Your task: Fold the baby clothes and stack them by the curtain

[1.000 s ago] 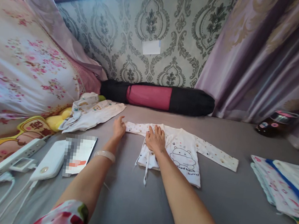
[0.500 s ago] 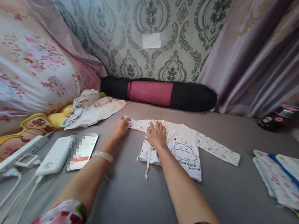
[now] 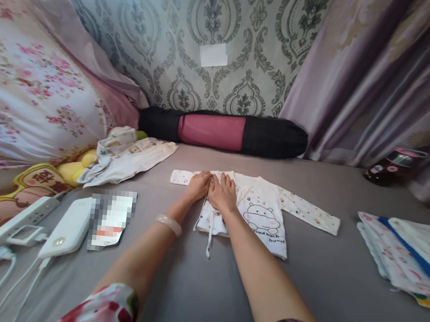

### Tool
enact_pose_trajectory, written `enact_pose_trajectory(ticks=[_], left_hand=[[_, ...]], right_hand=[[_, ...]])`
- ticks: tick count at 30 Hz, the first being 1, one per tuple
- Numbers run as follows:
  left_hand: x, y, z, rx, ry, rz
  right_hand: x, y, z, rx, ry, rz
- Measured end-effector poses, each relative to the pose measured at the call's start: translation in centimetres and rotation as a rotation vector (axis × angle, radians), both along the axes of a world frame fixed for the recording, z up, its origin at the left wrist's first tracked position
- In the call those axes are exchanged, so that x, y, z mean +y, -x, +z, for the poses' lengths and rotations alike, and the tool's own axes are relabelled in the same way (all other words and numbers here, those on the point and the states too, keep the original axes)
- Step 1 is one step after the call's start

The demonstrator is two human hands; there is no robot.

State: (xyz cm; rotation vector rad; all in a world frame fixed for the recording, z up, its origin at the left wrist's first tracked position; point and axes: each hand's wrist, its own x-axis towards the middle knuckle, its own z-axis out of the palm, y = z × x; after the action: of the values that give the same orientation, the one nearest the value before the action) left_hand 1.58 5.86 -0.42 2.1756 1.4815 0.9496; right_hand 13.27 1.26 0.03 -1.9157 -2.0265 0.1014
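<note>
A small white baby top (image 3: 263, 194) with a hippo drawing, printed lettering and hanging tie strings lies spread on the grey sheet. Its speckled sleeves reach out to both sides. My left hand (image 3: 199, 185) rests on the left sleeve near the shoulder, fingers lying along the cloth. Right beside it, my right hand (image 3: 223, 191) presses flat on the top's left chest, its fingers slightly spread. Under both palms, part of the shirt is hidden.
A phone (image 3: 112, 222), white power bank (image 3: 67, 227) and power strip (image 3: 3, 236) with cables lie left. Behind them are a crumpled pale garment (image 3: 131, 157) and yellow plush (image 3: 26, 197). Folded clothes (image 3: 400, 257) and a dark jar (image 3: 394, 167) stand right; a black-and-pink roll (image 3: 210, 131) lies against the wall.
My left hand has moved right along the sleeve, from the cuff to beside my right hand, leaving the cuff uncovered. My right hand stays on the top. The view has shifted slightly.
</note>
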Motion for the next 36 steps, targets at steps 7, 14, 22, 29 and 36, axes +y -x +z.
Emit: enact_pose_trajectory(ticks=[7, 14, 22, 29, 36], left_hand=[[-0.7, 0.8, -0.5, 0.171, 0.058, 0.214], [-0.6, 1.7, -0.1, 0.224, -0.012, 0.291], [-5.0, 3.8, 2.3, 0.235, 0.026, 0.417], [-10.2, 5.1, 5.2, 0.069, 0.400, -0.022], [-14.5, 4.2, 4.5, -0.082, 0.579, -0.137]], right_hand=[[0.3, 0.4, -0.2, 0.025, 0.013, -0.153], [0.5, 0.3, 0.2, 0.044, 0.093, -0.137], [0.3, -5.9, 4.8, 0.256, 0.217, 0.130], [-7.9, -15.9, 5.8, 0.309, 0.060, -0.193], [-15.6, -19.3, 4.5, 0.406, 0.359, -0.166]])
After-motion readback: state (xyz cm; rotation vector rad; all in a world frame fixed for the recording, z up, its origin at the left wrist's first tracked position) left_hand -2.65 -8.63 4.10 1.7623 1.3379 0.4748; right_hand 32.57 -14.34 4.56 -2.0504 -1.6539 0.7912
